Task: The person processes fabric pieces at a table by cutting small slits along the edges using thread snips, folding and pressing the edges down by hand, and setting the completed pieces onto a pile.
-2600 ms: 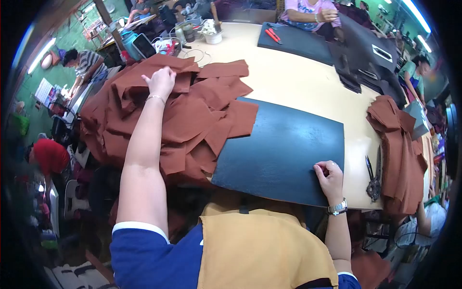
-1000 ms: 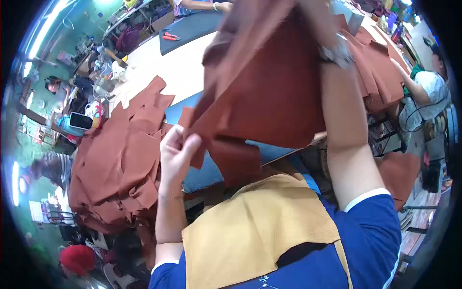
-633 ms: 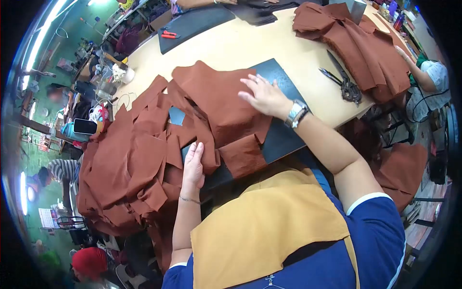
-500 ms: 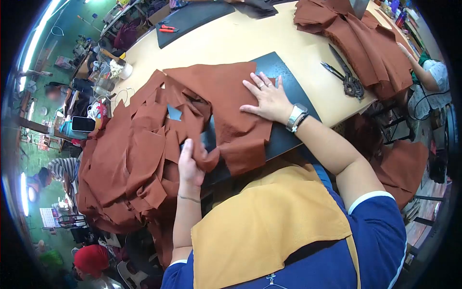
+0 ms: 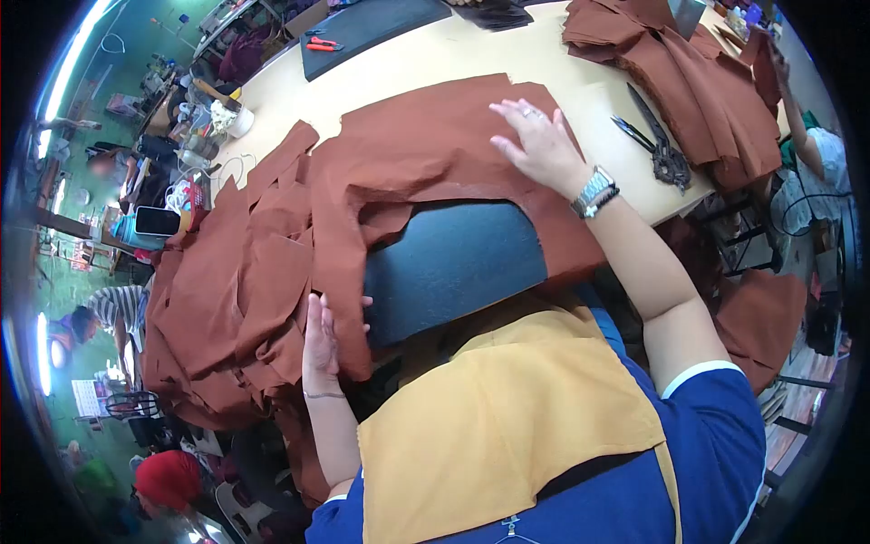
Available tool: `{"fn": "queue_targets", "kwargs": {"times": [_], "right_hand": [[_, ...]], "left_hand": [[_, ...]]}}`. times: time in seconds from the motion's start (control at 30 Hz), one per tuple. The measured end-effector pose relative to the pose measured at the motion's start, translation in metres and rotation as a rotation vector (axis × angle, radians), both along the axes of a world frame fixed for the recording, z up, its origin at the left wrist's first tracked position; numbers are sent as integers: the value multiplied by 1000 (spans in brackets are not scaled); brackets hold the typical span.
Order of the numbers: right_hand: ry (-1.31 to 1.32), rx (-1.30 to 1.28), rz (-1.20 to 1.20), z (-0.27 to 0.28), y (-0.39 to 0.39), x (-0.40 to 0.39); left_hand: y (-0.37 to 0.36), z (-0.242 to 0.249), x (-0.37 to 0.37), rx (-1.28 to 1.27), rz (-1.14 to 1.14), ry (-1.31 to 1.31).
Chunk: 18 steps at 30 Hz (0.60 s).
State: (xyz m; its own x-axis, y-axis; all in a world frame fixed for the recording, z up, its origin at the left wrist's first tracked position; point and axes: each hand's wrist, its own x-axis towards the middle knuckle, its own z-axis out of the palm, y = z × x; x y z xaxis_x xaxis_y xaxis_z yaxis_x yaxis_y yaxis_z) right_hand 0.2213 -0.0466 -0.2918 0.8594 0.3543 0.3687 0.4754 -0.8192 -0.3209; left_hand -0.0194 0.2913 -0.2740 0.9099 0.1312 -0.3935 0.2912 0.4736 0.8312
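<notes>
A large reddish-brown sheet of leather or leather-like material (image 5: 426, 131) lies across a dark cutting board (image 5: 462, 258), with a curved gap showing the board's surface. My right hand (image 5: 544, 150) is over the sheet's upper right part, fingers stretched out and apart. At the sheet's lower left strip, my left hand (image 5: 323, 344) has its thumb on the left side, and its fingertips show past the strip's right edge. The strip hides the rest of those fingers. A pile of similar brown pieces (image 5: 217, 308) lies to the left.
Large black scissors (image 5: 666, 159) and a slim dark tool (image 5: 633, 134) lie on the pale table (image 5: 426, 68), right of my right hand. More brown pieces (image 5: 689, 100) are stacked beyond. A red-handled cutter (image 5: 323, 43) rests on another dark board (image 5: 381, 32). Other people work around.
The brown sheet now spreads farther up and right, baring more of the board. My right hand has moved up and right; my left hand has moved slightly left and down.
</notes>
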Motion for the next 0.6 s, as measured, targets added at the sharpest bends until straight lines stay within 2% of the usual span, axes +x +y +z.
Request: {"fn": "queue_targets", "kwargs": {"times": [0.03, 0.07, 0.17, 0.2, 0.3, 0.33, 0.37, 0.43, 0.53, 0.6], "right_hand": [[31, 16, 46, 5, 6, -10], [62, 32, 89, 13, 12, -20], [100, 74, 158, 22, 23, -35], [105, 68, 154, 19, 25, -34], [155, -40, 61, -3, 18, -24], [200, -84, 19, -10, 14, -22], [248, -126, -24, -16, 10, -21], [242, -188, 22, -22, 0, -13], [210, -243, 36, -24, -7, 6], [-4, -292, -48, -21, -19, 22]], "left_hand": [[-5, 1, 3, 69, 77, 22], [16, -18, 5, 91, -74, 19], [-3, -18, 19, 96, -104, 40], [-18, -11, 23, 118, -22, 42], [-40, 16, 35, 593, 4, 131], [-13, -26, 44, 667, 4, -48], [-18, -21, 50, 595, -40, -216], [-15, -23, 63, 725, -52, -199], [-23, -9, 85, 1183, -195, 5], [-16, -24, 93, 589, -91, -85]]}}
